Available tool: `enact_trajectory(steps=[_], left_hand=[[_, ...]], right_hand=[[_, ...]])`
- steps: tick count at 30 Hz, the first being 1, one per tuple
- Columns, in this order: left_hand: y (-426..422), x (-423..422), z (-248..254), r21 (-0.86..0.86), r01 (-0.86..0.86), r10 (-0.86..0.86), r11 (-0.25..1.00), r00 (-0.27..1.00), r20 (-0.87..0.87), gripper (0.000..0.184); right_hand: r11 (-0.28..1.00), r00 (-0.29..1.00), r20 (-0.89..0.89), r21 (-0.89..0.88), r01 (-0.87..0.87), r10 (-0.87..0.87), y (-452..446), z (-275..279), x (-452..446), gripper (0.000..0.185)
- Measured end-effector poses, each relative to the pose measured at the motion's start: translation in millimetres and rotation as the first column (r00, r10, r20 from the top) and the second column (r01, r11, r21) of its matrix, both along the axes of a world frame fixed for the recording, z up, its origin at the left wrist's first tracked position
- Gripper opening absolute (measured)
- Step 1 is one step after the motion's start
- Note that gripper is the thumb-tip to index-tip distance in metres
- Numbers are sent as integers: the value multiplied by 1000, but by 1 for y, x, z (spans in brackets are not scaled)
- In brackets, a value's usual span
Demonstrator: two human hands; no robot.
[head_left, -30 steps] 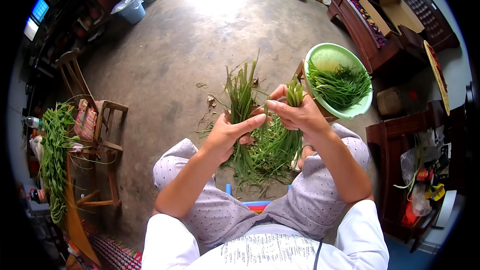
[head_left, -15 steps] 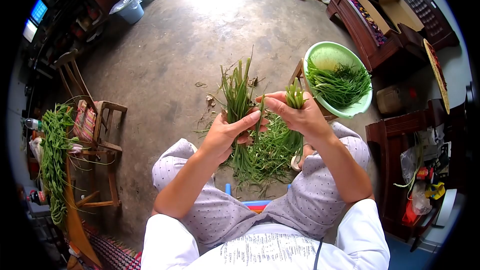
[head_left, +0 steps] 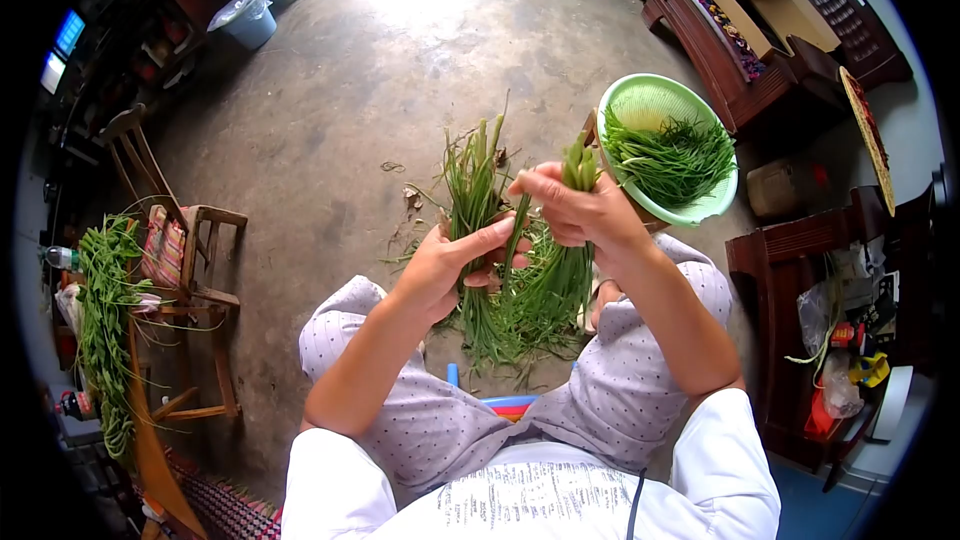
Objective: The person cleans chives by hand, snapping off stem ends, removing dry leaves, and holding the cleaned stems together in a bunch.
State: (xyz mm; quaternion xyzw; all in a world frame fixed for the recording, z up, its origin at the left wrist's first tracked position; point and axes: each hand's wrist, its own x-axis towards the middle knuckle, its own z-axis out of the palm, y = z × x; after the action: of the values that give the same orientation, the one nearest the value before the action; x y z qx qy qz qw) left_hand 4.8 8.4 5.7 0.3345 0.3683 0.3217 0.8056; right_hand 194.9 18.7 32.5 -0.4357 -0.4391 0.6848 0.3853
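My left hand (head_left: 452,262) is closed around a bundle of garlic chives (head_left: 472,175), its cut ends pointing up and its leaves hanging below. To the right, my right hand (head_left: 582,208) grips a smaller bunch of chives (head_left: 578,168) with pale stem ends on top. The right thumb and index finger are at a thin strand beside the left bundle; whether they pinch it, I cannot tell. Beneath both hands a heap of loose green leaves (head_left: 535,325) lies on the floor between my legs. A green plastic basket (head_left: 612,100) with trimmed chives stands to the right.
The basket rests on a wooden stool (head_left: 588,130). At left are a wooden chair (head_left: 205,230) and long leafy greens (head_left: 105,310) draped over a wooden edge. Brown scraps (head_left: 412,202) litter the concrete floor. Dark wooden furniture (head_left: 745,100) lines the right side.
My right hand has shifted slightly up and left, its thumb and index finger drawing closer together near the strand. My left hand keeps its hold on the bundle. The view has shifted slightly.
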Motion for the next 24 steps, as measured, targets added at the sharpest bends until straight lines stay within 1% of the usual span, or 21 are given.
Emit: enact_trajectory(steps=[1,2,3,4,5,6,7,9,10,11,13,14,16,17,19,20,21,23,24], left_hand=[[2,-1,1,-38,24,-24,999,1000,15,29],[2,-2,2,-76,50,-48,996,998,31,32],[3,-3,3,-76,52,-49,996,998,34,32],[2,-4,5,-84,54,-51,995,998,39,33],[3,-5,6,-91,57,-53,994,998,43,35],[4,-7,5,-60,73,-71,996,997,38,36],[6,-9,0,-60,51,-49,997,998,33,33],[8,-11,-10,-110,-99,108,989,991,75,29],[10,-12,-11,-145,-164,177,976,981,83,25],[11,-15,-17,-145,-227,242,963,966,92,23],[11,-20,-22,-124,-341,346,932,938,23,21],[11,-20,-23,-125,-338,343,933,939,24,21],[10,-20,-17,-3,-314,313,950,948,-54,14],[6,-14,-12,42,-301,304,953,951,-65,14],[-3,-5,-11,89,-249,257,965,961,-98,14],[-7,2,-8,149,-207,227,967,964,-136,12],[-11,5,-11,170,-144,163,975,981,-109,12],[-15,12,-11,272,-54,93,961,986,-135,15],[-16,16,-11,272,-59,99,960,986,-136,15]], right_hand=[[1000,1000,1,-1,0,0,1,1,1,24],[997,996,-43,14,73,-72,2,2,4,24],[989,986,-87,26,146,-143,4,3,7,25],[989,986,-83,25,148,-145,8,3,13,25],[980,960,-208,27,197,-187,13,1,20,27],[969,917,-328,23,246,-225,18,1,27,29],[968,918,-324,24,248,-228,21,2,33,29],[950,854,-432,-20,312,-290,25,7,46,32],[951,829,-482,-30,309,-284,27,9,51,31],[949,830,-478,-30,313,-289,28,9,56,31],[941,795,-530,-19,338,-296,30,9,63,28],[937,787,-535,-23,349,-307,31,9,66,27],[934,782,-536,-36,355,-318,33,7,68,27],[933,778,-537,-47,357,-325,33,6,68,27],[929,791,-505,-69,364,-347,33,4,63,27],[925,802,-472,-87,371,-366,33,3,59,28],[926,804,-471,-91,367,-365,32,2,55,28],[928,810,-456,-141,344,-369,32,-1,47,28],[926,816,-438,-149,348,-377,31,0,42,28]])
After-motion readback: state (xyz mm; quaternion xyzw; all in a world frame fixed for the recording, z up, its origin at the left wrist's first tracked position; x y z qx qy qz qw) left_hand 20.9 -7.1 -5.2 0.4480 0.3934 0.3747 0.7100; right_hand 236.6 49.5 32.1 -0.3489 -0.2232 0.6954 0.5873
